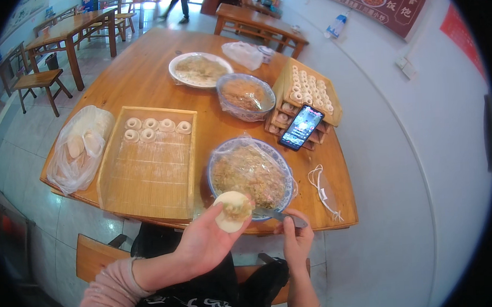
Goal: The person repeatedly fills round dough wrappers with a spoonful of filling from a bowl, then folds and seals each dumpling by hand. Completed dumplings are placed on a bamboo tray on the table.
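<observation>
In my left hand (pixel 205 243) lies a round dough wrapper (pixel 229 223) with a dab of pale green filling (pixel 235 207) on it. My right hand (pixel 296 234) grips the handle of a flat metal spatula (pixel 276 214), its tip reaching to the edge of the wrapper. Just beyond both hands stands a blue-and-white bowl (pixel 287 164) of chopped filling (pixel 247 170), partly covered by clear plastic film. To the left, a wooden tray (pixel 151 175) with a slatted bamboo base carries several folded dumplings (pixel 150 124) in two rows at its far end.
A plastic bag of dough wrappers (pixel 80 145) lies at the table's left edge. Farther back are a film-covered bowl (pixel 246 96) and a plate (pixel 200 70). Stacked dumpling trays (pixel 331 107) with a phone (pixel 302 126) leaning on them stand right, near a white face mask (pixel 325 195).
</observation>
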`<state>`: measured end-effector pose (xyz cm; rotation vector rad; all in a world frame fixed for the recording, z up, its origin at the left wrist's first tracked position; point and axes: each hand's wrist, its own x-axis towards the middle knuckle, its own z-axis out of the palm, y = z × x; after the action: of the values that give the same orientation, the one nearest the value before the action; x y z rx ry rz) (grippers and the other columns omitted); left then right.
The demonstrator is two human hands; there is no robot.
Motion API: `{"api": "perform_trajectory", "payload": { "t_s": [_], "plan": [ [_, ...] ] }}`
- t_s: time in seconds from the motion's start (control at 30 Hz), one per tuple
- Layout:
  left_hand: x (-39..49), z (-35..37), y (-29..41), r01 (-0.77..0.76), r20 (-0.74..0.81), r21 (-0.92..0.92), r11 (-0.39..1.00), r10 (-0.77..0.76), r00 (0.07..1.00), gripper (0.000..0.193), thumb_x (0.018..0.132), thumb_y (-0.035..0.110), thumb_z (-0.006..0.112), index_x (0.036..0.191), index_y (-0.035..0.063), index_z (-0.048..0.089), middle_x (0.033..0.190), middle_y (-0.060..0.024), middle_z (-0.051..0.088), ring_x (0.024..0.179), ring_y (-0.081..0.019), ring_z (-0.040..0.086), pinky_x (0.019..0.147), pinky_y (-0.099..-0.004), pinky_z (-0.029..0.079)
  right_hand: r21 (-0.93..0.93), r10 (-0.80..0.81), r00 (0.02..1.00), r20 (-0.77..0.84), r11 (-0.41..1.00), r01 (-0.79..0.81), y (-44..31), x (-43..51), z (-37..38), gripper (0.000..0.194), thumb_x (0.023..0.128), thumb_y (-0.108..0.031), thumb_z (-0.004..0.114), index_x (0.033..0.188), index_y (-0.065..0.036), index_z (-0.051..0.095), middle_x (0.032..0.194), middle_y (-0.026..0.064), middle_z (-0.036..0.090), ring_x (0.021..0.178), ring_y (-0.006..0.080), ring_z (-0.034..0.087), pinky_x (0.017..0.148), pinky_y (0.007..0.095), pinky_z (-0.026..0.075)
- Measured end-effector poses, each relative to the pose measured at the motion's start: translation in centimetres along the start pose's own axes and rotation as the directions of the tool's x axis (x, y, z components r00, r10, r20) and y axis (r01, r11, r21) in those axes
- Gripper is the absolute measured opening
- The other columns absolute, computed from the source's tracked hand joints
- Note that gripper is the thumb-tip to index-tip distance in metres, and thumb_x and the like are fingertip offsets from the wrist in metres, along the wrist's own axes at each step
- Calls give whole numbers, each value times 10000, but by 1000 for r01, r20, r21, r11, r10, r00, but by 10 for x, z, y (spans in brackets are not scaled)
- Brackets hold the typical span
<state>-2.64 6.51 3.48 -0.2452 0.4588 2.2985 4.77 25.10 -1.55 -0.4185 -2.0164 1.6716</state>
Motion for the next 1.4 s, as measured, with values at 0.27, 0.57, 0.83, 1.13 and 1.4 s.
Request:
{"api": "perform_trajectory", "payload": {
  "t_s": [0.27,0.57,0.83,1.13,1.4],
  "plan": [
    [-3,-6,-4,12,0,6,1000,-12,1000,409,971,204,288,1329,7,306,1329,-131,421,1229,-227,409,1023,-346,346,-575,-458,883,-104,752,322,-47,-9,10,447,719,-119,684,1133,-39,533,1061,116,481,1022,239,424,914,384,311],
    [-11,-16,-3,-12,21,-9,1000,12,1000,392,964,217,307,1303,24,344,1301,-110,441,1218,-214,413,1041,-363,309,-588,-318,749,581,473,656,-95,7,48,352,687,-151,699,1020,-80,610,967,60,520,939,233,462,824,349,293],
    [-11,-25,-6,-9,43,-38,999,11,999,383,966,206,300,1300,24,336,1291,-112,432,1220,-205,402,1049,-364,294,-547,-243,681,691,439,712,-106,17,56,244,705,-126,678,930,-72,600,841,57,535,844,230,509,799,348,316],
    [-16,-26,0,12,42,-76,997,-9,999,357,971,153,299,1300,17,332,1287,-110,415,1225,-202,387,1061,-387,275,-431,-163,571,804,502,750,-115,29,77,107,729,-31,570,834,-9,563,822,140,547,785,316,536,719,382,403],
    [-17,-28,5,20,57,-95,995,-15,998,357,973,147,287,1302,15,325,1290,-115,409,1227,-204,385,1067,-384,272,-389,-181,639,748,661,642,-114,24,83,152,747,15,561,896,-11,551,828,162,542,784,358,546,685,394,453]
  ]
}}
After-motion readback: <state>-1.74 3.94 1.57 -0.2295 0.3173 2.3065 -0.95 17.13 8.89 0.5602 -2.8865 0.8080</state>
